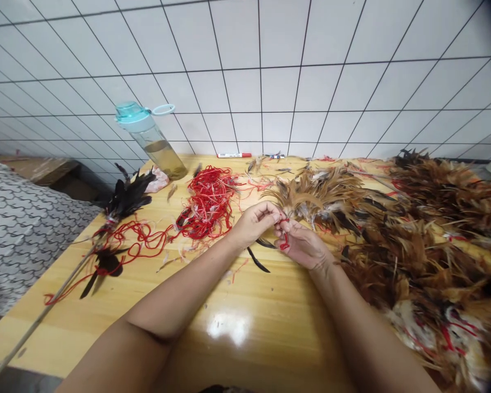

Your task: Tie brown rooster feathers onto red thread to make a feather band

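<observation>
My left hand [254,221] and my right hand [303,245] meet over the middle of a yellow wooden table [245,322]. Both pinch a short red string [284,240] tied round a small bundle of brown feathers [311,199]. A dark feather [257,261] lies on the table just below my hands. To the left, a tangle of red string [208,204] sits within reach of my left hand.
A large heap of brown feathers [429,240] covers the table's right side. A thin stick with black feathers [125,199] and red string lies at the left. A bottle with a teal cap [151,139] and a red marker [234,155] stand by the tiled wall.
</observation>
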A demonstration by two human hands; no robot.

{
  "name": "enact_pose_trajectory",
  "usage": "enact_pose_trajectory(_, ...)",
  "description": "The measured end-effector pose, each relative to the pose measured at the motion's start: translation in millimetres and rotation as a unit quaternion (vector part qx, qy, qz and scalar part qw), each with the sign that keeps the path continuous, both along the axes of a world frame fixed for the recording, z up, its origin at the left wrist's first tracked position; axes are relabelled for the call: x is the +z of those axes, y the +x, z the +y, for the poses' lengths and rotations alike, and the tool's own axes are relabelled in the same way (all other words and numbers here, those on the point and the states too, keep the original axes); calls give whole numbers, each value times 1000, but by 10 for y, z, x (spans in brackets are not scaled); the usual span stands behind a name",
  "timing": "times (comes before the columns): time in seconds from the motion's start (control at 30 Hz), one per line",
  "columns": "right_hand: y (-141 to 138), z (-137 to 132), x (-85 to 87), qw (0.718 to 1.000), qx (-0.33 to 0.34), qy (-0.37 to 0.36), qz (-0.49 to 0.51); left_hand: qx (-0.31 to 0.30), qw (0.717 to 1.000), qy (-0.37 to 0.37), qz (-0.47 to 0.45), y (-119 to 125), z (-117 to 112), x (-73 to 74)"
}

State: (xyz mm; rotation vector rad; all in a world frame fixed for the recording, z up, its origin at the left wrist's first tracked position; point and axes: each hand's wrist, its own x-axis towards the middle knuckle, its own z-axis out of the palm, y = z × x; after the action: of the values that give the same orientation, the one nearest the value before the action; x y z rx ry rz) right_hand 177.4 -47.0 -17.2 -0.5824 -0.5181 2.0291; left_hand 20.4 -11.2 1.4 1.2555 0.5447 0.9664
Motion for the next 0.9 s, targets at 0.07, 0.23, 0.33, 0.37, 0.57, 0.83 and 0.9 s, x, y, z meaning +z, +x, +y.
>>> enact_pose_trajectory(0.07, 7, -4, 8, 1000, 9, 4, 7, -16, 1000, -3, 7, -15, -15, 44)
enact_pose_trajectory(0.23, 20, -24, 55, 998, 53, 8, 25, -26, 999, -15, 29, -49, -65, 158)
enact_pose_trajectory(0.33, 17, -34, 66, 998, 60, 13, 33, -21, 999, -10, 44, -57, -74, 182)
enact_pose_trajectory(0.37, 14, -36, 66, 998, 58, 15, 31, -21, 999, -5, 50, -59, -71, 182)
enact_pose_trajectory(0.57, -2, -51, 70, 999, 31, 20, 5, -50, 997, 41, 49, -82, 1, 153)
enact_pose_trajectory(0.83, 8, -48, 68, 998, 40, 45, -24, -74, 988, 93, 98, -147, 73, 164)
enact_pose_trajectory(0.9, 5, -46, 59, 998, 41, 51, -24, -75, 988, 97, 98, -147, 73, 171)
